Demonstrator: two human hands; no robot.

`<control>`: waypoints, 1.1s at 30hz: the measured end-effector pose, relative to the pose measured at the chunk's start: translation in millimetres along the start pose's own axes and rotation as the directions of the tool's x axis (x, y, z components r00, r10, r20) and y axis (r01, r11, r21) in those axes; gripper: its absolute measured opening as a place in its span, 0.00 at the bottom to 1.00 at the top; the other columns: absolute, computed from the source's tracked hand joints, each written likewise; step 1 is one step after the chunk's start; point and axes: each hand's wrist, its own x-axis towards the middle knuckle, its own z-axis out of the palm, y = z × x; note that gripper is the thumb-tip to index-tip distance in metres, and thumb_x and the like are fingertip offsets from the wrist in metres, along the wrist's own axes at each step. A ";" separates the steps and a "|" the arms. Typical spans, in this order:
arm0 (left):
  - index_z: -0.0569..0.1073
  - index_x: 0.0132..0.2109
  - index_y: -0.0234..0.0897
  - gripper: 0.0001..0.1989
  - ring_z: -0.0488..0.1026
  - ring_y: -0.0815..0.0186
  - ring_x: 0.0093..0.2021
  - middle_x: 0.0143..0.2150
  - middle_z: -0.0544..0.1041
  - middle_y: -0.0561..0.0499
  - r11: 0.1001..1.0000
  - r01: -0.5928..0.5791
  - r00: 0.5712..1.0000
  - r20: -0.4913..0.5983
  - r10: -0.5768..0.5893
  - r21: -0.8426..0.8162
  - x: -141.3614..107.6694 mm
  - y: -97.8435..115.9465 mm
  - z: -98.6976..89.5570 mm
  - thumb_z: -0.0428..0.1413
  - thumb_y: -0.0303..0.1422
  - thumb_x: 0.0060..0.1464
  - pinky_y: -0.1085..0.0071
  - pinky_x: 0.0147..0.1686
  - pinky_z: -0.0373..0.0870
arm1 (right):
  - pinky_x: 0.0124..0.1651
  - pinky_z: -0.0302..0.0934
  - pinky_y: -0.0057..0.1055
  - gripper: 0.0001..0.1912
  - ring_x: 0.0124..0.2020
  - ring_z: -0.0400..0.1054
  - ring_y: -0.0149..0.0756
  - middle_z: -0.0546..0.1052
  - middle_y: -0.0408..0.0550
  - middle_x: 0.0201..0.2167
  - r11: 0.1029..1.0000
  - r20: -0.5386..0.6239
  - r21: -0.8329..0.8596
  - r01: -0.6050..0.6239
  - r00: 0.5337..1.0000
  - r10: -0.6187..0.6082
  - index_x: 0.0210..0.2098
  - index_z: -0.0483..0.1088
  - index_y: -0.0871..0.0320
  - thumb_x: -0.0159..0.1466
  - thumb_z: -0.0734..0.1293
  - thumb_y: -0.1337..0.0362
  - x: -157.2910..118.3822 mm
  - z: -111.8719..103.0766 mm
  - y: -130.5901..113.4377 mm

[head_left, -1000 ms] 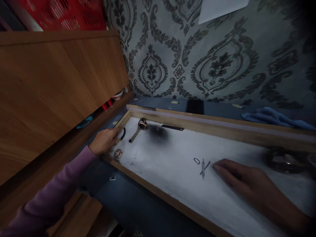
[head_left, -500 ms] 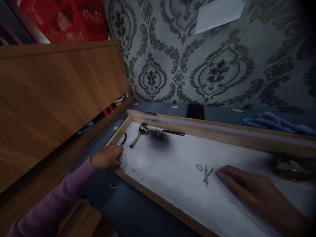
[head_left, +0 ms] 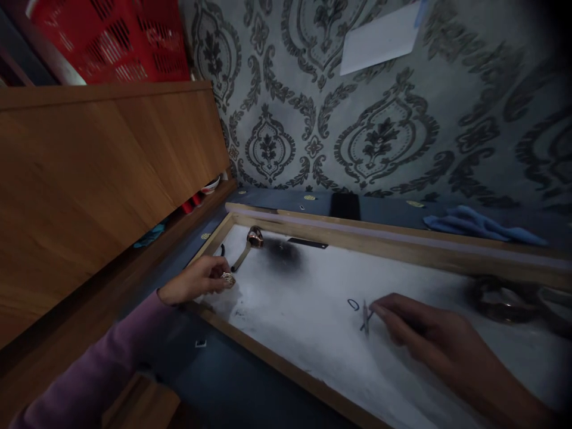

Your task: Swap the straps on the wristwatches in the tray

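Note:
My left hand [head_left: 196,281], in a purple sleeve, is closed on a shiny, ornate round metallic piece [head_left: 228,279] over the tray's left end. Behind it lies a watch [head_left: 254,238] with a light strap, and a short dark curved strip [head_left: 222,250] shows beside my fingers. My right hand [head_left: 429,333] has its thumb and forefinger pinched at the upper end of a thin dark stick [head_left: 363,326]. That stick crosses a pale slim stick [head_left: 366,316]. Just left of them is a small dark loop [head_left: 353,304]. All lie in the shallow wooden tray [head_left: 286,360] with a white bottom.
Blurred dark bracelet-like rings [head_left: 503,301] lie at the tray's right. A flat black strip [head_left: 308,243] rests along its back wall. Behind the tray are a black phone-like slab [head_left: 345,207] and a blue cloth [head_left: 482,225]. A wooden cabinet [head_left: 107,179] carries a red basket [head_left: 116,42].
My left hand has lifted slightly inward from the tray's left corner, bringing the metallic piece into clearer view. My right hand has moved left, its fingertips now reaching the crossed sticks.

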 end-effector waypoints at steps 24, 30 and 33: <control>0.67 0.44 0.36 0.16 0.72 0.63 0.43 0.43 0.73 0.45 0.777 -0.506 0.843 0.025 0.537 0.375 -3.7 57.3 102.9 0.43 0.16 0.56 0.67 0.44 0.70 | 0.33 0.62 0.28 0.20 0.28 0.70 0.32 0.76 0.45 0.26 0.323 0.498 0.757 -0.568 0.822 0.277 0.31 0.72 0.59 0.49 0.76 0.50 3.9 75.9 -45.1; 0.70 0.44 0.34 0.15 0.72 0.64 0.41 0.41 0.74 0.45 0.817 -0.522 0.848 0.046 0.528 0.247 -0.5 58.1 100.1 0.42 0.17 0.57 0.69 0.43 0.70 | 0.25 0.57 0.26 0.20 0.22 0.64 0.28 0.73 0.43 0.21 0.447 0.454 0.724 -0.525 0.851 0.264 0.28 0.70 0.59 0.49 0.74 0.48 6.7 76.8 -43.1; 0.71 0.43 0.34 0.14 0.73 0.65 0.40 0.39 0.74 0.46 0.837 -0.507 0.859 0.048 0.509 0.207 3.7 57.4 99.3 0.44 0.18 0.57 0.71 0.42 0.70 | 0.21 0.55 0.25 0.19 0.19 0.63 0.28 0.72 0.42 0.21 0.490 0.480 0.692 -0.530 0.845 0.236 0.27 0.68 0.58 0.50 0.73 0.49 5.7 79.2 -41.4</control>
